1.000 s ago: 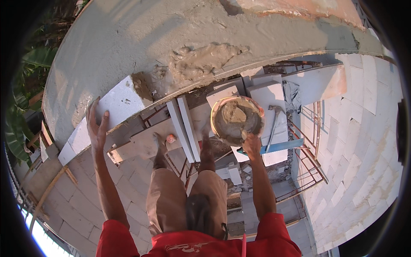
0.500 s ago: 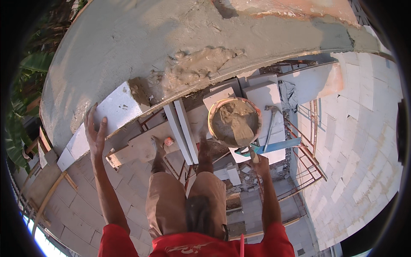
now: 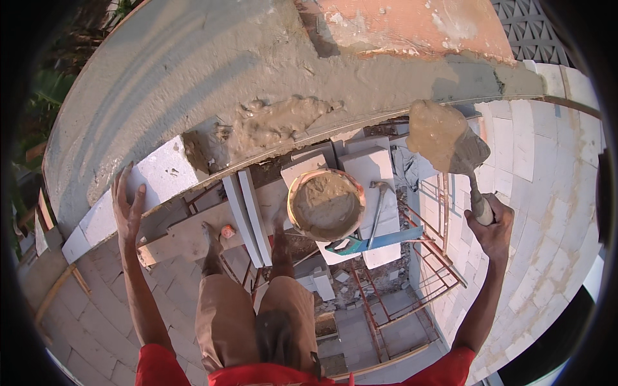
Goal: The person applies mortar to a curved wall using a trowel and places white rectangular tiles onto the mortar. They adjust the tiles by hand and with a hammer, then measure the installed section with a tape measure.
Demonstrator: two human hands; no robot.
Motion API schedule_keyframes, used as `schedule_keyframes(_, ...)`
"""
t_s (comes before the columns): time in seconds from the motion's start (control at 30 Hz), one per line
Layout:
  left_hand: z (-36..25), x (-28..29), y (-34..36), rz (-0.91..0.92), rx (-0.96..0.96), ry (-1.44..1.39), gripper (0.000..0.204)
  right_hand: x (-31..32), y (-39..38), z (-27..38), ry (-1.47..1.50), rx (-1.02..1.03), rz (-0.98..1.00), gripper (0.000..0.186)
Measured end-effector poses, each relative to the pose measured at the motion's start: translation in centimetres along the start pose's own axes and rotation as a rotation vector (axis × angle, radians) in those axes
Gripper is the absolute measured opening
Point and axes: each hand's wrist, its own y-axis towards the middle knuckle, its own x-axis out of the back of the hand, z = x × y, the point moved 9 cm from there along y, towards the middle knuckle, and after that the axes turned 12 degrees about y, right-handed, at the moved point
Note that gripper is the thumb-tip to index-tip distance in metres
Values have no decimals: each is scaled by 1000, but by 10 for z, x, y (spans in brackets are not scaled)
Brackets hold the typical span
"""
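At the right, my right hand [image 3: 494, 225] is closed round the handle of a trowel [image 3: 475, 154]. A heap of wet mortar [image 3: 436, 134] covers the trowel's blade, raised beside the far wall edge. My left hand [image 3: 130, 202] rests with fingers apart on a white block [image 3: 164, 170] set along the wall top. Right of that block, a lumpy bed of mortar [image 3: 283, 119] lies on the ledge. A round bucket [image 3: 327, 204] with mortar inside stands in front of my legs.
A handsaw [image 3: 386, 239] with a teal handle and a hammer [image 3: 376, 212] lie by the bucket on pale blocks [image 3: 370, 166]. Rusty scaffold bars [image 3: 444, 212] rise at the right, beside a block wall [image 3: 534, 212]. Two long pale pieces [image 3: 248, 219] lean between my legs and the ledge.
My right hand has lifted the trowel out of the bucket with a load of mortar and swung it right and up. My left hand stays on the block. The view has shifted right.
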Motion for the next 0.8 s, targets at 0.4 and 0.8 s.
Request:
schedule_keyframes(0.4,0,1,-2,-23,-20,-11,60,-12,62,68,-529,422,-244,34)
schedule_keyframes(0.8,-10,8,0,-32,-29,-27,56,-82,-106,-14,566,-553,113,21)
